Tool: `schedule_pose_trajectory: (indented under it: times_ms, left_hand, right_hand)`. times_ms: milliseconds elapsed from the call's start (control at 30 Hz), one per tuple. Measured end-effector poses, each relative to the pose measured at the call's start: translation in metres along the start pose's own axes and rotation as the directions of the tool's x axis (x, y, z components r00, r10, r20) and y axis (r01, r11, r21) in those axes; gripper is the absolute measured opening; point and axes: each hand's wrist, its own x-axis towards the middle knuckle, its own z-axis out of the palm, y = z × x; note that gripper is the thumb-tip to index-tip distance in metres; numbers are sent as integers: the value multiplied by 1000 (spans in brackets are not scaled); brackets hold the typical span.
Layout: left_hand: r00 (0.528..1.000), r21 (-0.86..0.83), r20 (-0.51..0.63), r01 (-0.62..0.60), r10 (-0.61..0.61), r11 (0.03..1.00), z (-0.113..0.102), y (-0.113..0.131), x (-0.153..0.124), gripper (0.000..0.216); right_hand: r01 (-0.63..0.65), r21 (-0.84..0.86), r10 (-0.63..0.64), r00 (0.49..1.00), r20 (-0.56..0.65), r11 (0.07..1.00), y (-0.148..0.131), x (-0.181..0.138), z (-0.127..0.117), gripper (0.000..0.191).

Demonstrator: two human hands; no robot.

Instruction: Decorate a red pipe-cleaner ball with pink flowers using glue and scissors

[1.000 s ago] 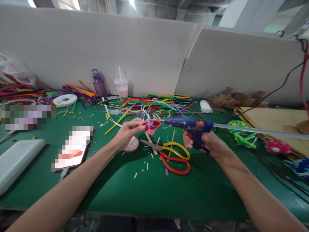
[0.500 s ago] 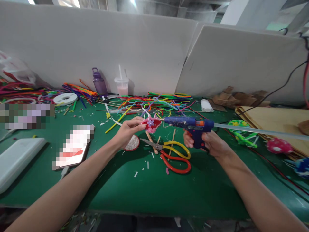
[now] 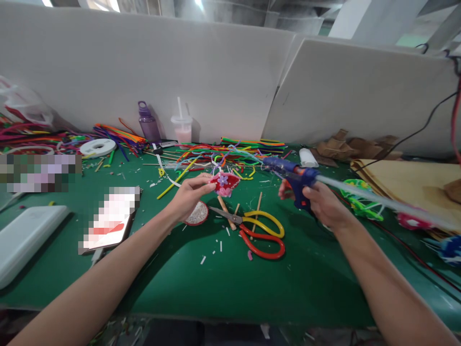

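Between the fingertips of my left hand (image 3: 192,194) is a small red and pink craft piece (image 3: 231,183) with a purple flower on its front. My right hand (image 3: 320,199) is wrapped round the handle of a blue hot glue gun (image 3: 288,172), its nozzle pointing left and apart from the craft piece. A long translucent glue stick (image 3: 363,193) sticks out of the gun's back. Under the hands lie scissors (image 3: 262,247) with one yellow and one red handle. A round dish of small pale beads (image 3: 197,213) sits below my left hand.
Colourful pipe cleaners (image 3: 201,154) lie in a pile at the back. A purple bottle (image 3: 149,126) and a cup with a straw (image 3: 182,129) stand against the white partition. A phone (image 3: 115,216) and a white power bank (image 3: 32,235) lie at left, finished-looking green craft (image 3: 363,197) at right.
The glue gun has moved away from the craft piece, to the right and with its nozzle tilted up. My left hand has barely moved and still holds the craft piece.
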Motion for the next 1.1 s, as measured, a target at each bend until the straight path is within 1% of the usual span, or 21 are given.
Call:
schedule_pose_trajectory:
  times_ms: [33,67,100,133,200,300,400,467,533,567,600,633,700,733,767,800,833,900,933,1000,1100]
  left_hand:
    - [999,-31,-24,22,-23,999,0,0,1,13]
    - [998,-70,-42,53,-56,996,-1,0,1,14]
    - [994,-115,-53,88,-95,989,-2,1,2,15]
    - [989,-162,-60,125,-136,979,-2,2,2,15]
    - [974,-259,-83,182,-210,949,-3,4,3,11]
    - [947,-396,-131,220,-292,892,-4,8,4,2]
    - [930,-498,-151,222,-336,838,-3,10,5,8]
    - [926,-541,-158,210,-344,814,-3,11,6,11]
    - [925,-570,-157,201,-346,797,-4,11,7,11]
    - [924,-581,-157,199,-349,789,-5,11,7,10]
    - [922,-591,-160,197,-353,782,-5,12,7,9]
    - [918,-601,-167,193,-359,775,-5,12,7,8]
    - [912,-615,-188,180,-364,768,-5,12,6,7]
    - [912,-612,-197,172,-360,772,-5,12,6,6]
    - [913,-603,-206,166,-353,780,-6,11,6,4]
    - [913,-590,-215,162,-347,791,-6,11,6,3]
    - [910,-577,-227,160,-346,801,-7,10,7,3]
    - [899,-563,-262,152,-350,812,-9,7,7,3]
    - [893,-564,-281,143,-352,813,-10,6,8,3]
    - [886,-564,-310,122,-345,817,-13,3,8,2]
    - [891,-544,-324,100,-318,833,-15,-1,9,6]
  right_hand:
    - [-34,-135,34,999,-4,990,0,1,-7,50]
    - [-67,-277,73,997,10,959,0,2,-13,49]
    - [-73,-407,97,995,38,910,1,2,-19,48]
    - [-49,-517,103,992,76,855,4,3,-25,46]
    - [27,-653,93,985,148,757,11,5,-33,42]
    - [55,-743,119,977,179,667,26,7,-42,42]
    - [54,-803,172,966,192,594,38,7,-50,43]
    - [47,-833,208,959,192,552,37,8,-54,48]
    - [53,-855,188,967,173,515,26,9,-51,55]
    - [68,-864,149,975,163,499,17,11,-44,54]
    - [103,-868,92,981,168,486,6,13,-33,49]
    - [149,-865,40,981,191,480,-5,15,-17,43]
    - [260,-832,-21,958,287,490,-27,20,27,33]
    - [332,-801,-34,930,365,498,-36,22,52,30]
    - [411,-768,-33,890,455,491,-43,24,79,29]
    - [473,-749,-34,855,518,464,-48,26,104,28]
    - [525,-739,-17,820,573,421,-50,28,128,26]
    - [592,-747,14,780,625,303,-49,33,166,25]
    - [615,-742,19,766,642,267,-47,36,179,25]
    - [609,-758,31,774,632,236,-41,41,196,24]
    - [603,-765,24,782,623,225,-33,48,205,24]
